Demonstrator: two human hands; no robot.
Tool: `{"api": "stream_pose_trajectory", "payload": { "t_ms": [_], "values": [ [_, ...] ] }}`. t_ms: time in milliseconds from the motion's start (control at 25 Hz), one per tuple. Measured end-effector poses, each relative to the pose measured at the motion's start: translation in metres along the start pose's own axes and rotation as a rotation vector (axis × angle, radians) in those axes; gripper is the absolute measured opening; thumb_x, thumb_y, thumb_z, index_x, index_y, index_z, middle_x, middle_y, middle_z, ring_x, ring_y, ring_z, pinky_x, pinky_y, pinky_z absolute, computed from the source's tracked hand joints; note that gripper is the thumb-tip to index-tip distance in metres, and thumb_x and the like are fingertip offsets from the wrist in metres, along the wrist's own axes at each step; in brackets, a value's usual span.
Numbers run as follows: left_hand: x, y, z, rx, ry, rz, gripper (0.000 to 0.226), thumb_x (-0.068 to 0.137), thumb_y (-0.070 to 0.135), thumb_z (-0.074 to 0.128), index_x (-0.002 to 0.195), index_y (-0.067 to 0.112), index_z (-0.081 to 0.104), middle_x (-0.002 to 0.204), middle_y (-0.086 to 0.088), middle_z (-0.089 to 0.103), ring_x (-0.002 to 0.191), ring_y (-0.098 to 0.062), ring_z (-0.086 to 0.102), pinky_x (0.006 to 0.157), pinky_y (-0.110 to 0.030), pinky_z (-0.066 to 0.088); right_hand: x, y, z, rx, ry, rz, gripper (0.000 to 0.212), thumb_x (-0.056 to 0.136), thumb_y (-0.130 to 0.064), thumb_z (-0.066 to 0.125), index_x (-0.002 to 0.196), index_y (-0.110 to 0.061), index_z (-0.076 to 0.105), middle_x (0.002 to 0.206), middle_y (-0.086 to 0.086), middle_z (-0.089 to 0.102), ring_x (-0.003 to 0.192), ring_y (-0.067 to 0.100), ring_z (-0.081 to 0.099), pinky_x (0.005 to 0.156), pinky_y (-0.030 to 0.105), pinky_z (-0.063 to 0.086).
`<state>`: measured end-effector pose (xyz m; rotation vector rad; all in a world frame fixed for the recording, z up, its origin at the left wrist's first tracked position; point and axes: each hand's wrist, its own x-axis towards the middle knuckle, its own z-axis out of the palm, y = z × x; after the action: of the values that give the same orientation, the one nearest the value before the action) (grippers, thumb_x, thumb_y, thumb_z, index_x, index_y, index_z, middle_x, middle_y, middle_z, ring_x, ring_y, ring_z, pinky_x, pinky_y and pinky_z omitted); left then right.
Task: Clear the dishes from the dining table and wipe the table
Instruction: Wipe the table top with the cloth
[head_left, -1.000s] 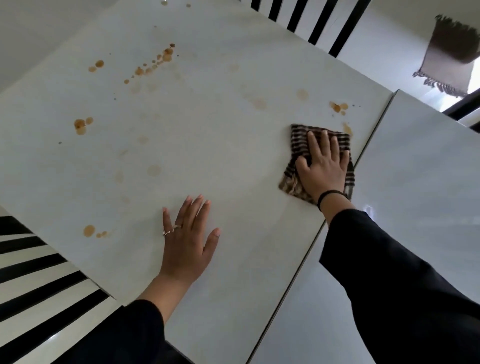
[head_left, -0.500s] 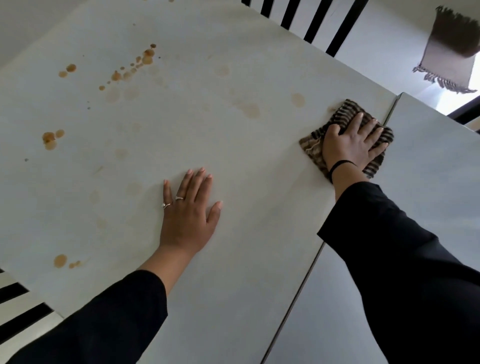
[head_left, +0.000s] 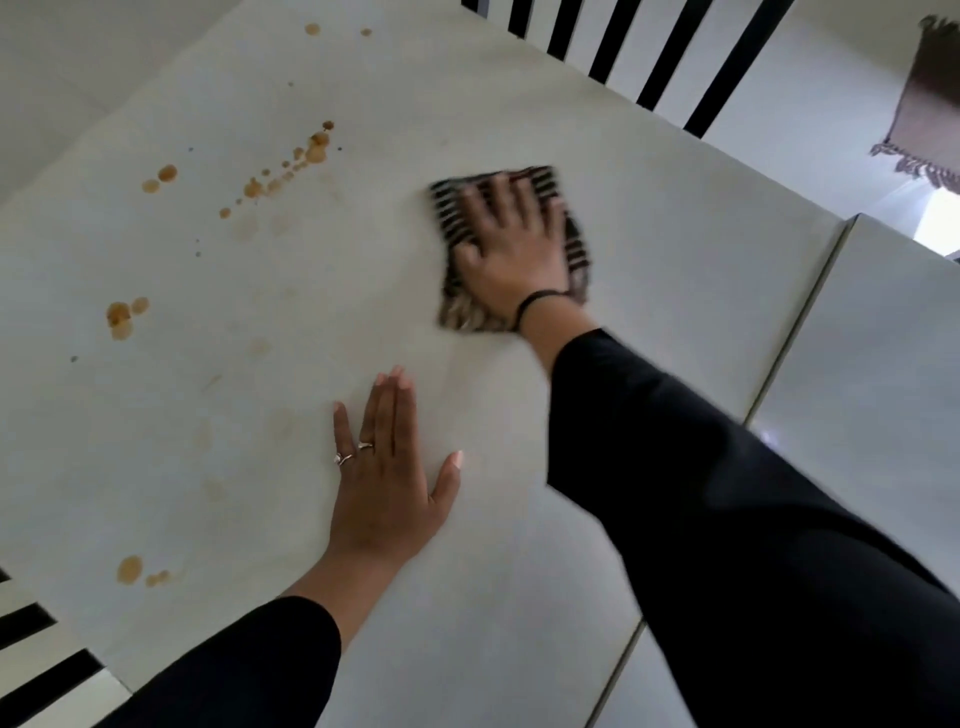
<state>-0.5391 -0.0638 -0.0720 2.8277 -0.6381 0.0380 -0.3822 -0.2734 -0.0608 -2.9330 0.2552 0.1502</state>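
My right hand (head_left: 511, 254) lies flat on the striped cloth (head_left: 449, 208). Its fingers (head_left: 498, 200) are spread apart and straight rather than clamped round the cloth, so the whole pad of fabric is pressed onto the worktop (head_left: 675, 249) and covers a broad patch. The cloth sits under those fingers and shows past their tips and on both sides, though the picture is blurred there. My left hand (head_left: 387, 483) rests nearer me, fingers (head_left: 389, 410) straight and together, thumb out, holding nothing. I judge it is a prop to lean on while I reach. Brown spots (head_left: 291, 171) lie to the left of my right fingers, with more left of my left ones, so I reckon the cloth is wanted there next.
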Motion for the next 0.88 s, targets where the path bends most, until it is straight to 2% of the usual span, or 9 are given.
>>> {"api": "stream_pose_trajectory", "payload": {
  "t_ms": [80,160,280,400,560,720,880],
  "values": [
    [0.0,0.0,-0.001,-0.016,0.017,-0.021,0.088,0.086,0.046,0.045,0.148,-0.004,0.007,0.156,-0.02,0.016,0.145,-0.029,0.014,0.114,-0.06,0.005,-0.037,-0.045,0.014,-0.023,-0.052,-0.207,0.066,0.088,-0.051,0.032,0.151,-0.035,0.018,0.161,0.002,0.013,0.147,0.025,0.007,0.116,0.053,-0.002],
    [0.0,-0.001,-0.002,-0.026,0.009,-0.026,0.094,0.084,0.05,0.046,0.148,-0.003,0.002,0.157,-0.019,0.011,0.146,-0.028,0.01,0.115,-0.059,0.002,-0.083,-0.052,0.02,-0.02,-0.065,-0.347,0.062,0.09,-0.054,0.034,0.149,-0.036,0.026,0.159,0.0,0.019,0.147,0.022,0.011,0.117,0.051,0.001],
    [-0.001,-0.002,-0.003,0.015,-0.063,0.017,0.103,0.079,0.062,0.046,0.149,-0.001,0.004,0.157,-0.017,0.014,0.146,-0.027,0.013,0.115,-0.057,-0.001,-0.142,-0.009,0.02,0.035,-0.036,-0.324,0.055,0.09,-0.055,0.041,0.143,-0.037,0.04,0.155,-0.003,0.03,0.145,0.019,0.02,0.118,0.046,0.008],
    [0.0,-0.002,-0.001,0.036,-0.098,0.031,0.096,0.081,0.063,0.042,0.149,0.001,0.015,0.156,-0.014,0.021,0.144,-0.028,0.02,0.115,-0.059,0.002,-0.163,0.058,0.006,0.05,0.011,-0.08,0.058,0.09,-0.058,0.04,0.145,-0.038,0.037,0.155,-0.004,0.03,0.145,0.018,0.021,0.118,0.044,0.01],
    [0.002,-0.003,0.001,0.042,-0.11,0.006,0.089,0.082,0.061,0.041,0.146,0.0,0.026,0.154,-0.017,0.026,0.143,-0.029,0.021,0.113,-0.061,0.007,-0.123,0.134,-0.01,0.039,0.053,0.313,0.062,0.092,-0.055,0.038,0.15,-0.036,0.025,0.16,-0.002,0.017,0.147,0.02,0.011,0.119,0.044,0.004],
    [0.003,-0.003,0.001,0.037,-0.107,-0.033,0.092,0.082,0.061,0.041,0.146,-0.002,0.025,0.155,-0.019,0.021,0.145,-0.032,0.016,0.113,-0.062,0.009,-0.058,0.195,-0.027,0.079,0.075,0.718,0.071,0.088,-0.059,0.03,0.152,-0.031,0.014,0.162,0.001,0.005,0.148,0.022,0.0,0.118,0.048,-0.003],
    [0.002,-0.004,0.003,0.041,-0.101,-0.009,0.09,0.085,0.062,0.038,0.146,-0.002,0.024,0.156,-0.019,0.019,0.145,-0.033,0.014,0.111,-0.064,0.012,-0.001,0.218,-0.04,0.139,0.101,0.981,0.075,0.085,-0.057,0.023,0.153,-0.026,0.011,0.161,0.007,0.003,0.147,0.028,-0.004,0.115,0.054,-0.008]
  ]
}}
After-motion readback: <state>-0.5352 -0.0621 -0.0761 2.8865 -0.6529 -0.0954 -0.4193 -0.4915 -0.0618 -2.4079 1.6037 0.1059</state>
